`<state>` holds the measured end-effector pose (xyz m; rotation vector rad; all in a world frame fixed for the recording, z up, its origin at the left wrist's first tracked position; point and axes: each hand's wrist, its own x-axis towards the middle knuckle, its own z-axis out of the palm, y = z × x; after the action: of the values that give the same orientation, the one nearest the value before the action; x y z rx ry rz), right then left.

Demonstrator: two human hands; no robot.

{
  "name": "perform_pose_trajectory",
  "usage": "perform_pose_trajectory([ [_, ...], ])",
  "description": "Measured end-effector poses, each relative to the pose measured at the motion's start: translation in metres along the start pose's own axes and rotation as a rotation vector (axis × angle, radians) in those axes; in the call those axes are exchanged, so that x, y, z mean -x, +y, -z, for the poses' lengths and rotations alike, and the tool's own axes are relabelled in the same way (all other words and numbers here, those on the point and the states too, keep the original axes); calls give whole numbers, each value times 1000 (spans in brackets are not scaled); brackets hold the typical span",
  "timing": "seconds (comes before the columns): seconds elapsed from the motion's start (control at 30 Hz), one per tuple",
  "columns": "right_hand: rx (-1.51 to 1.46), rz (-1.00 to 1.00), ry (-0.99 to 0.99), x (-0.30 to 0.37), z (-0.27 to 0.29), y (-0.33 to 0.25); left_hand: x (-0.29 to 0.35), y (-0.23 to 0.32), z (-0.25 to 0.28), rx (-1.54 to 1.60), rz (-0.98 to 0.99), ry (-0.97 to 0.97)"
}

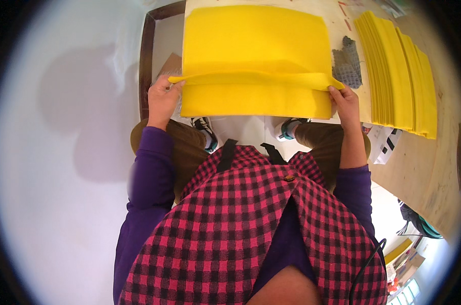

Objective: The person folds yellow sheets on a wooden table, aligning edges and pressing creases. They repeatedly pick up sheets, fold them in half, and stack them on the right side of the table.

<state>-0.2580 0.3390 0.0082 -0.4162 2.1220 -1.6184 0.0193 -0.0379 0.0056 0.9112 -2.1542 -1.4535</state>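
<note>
Sleeveless checked garment [230, 223] is worn on the torso, pink-red and black. It's closed by one round brown button [289, 178], with a V opening below it toward the near side. Purple top [284, 249] is exposed in the V. Two black straps [227, 155] are fixed at the far edge. Purple left sleeve [151, 173] is worn down to the wrist; purple right sleeve [355, 193] is ended mid-forearm. Brown trousers [319, 138], dark shoes [202, 123] with white markings. Thin black cable [366, 262] is routed along the right side.
</note>
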Motion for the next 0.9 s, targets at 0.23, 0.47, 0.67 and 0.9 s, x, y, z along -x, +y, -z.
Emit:
perform_pose_trajectory([
  [0.23,-8,-80,62,-12,-11,-2,-14,2,-18,343,0,-12],
  [0.47,130,9,144,-15,-15,-5,-15,11,-19,307,-93,14],
  [0.67,126,139,192,-34,-28,0,-23,14,-22,299,-9,37],
  [0.9,183,170,215,-45,-27,15,-28,15,-25,308,-11,82],
])
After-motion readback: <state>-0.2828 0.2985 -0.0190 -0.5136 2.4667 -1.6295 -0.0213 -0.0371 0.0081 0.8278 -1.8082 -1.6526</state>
